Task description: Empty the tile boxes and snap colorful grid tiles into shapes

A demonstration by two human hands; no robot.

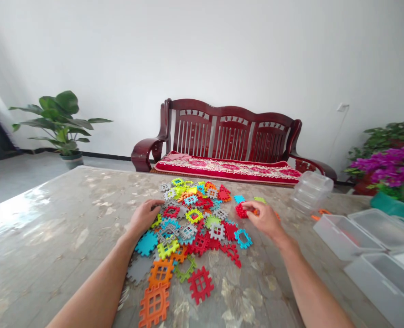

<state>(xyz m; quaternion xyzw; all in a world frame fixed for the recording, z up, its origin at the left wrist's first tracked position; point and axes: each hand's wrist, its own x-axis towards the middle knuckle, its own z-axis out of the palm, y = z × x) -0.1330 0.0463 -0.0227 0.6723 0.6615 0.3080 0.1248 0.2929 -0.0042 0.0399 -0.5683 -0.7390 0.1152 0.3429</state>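
A pile of flat plastic interlocking tiles (191, 228) in red, orange, green, blue, grey and yellow lies spread over the marble-patterned table (51, 237). My left hand (143, 216) rests on the pile's left side, fingers curled over some tiles; whether it grips one is unclear. My right hand (265, 218) is at the pile's right edge, its fingers pinched on a small red tile assembly (242, 210) with an orange piece beside it.
Clear plastic boxes (369, 241) with open lids stand at the right, a round-cornered clear container (310, 191) behind them. Beyond the table are a dark wooden bench (229, 136) with a red cushion, a leafy potted plant (60, 123) and purple flowers (393, 168).
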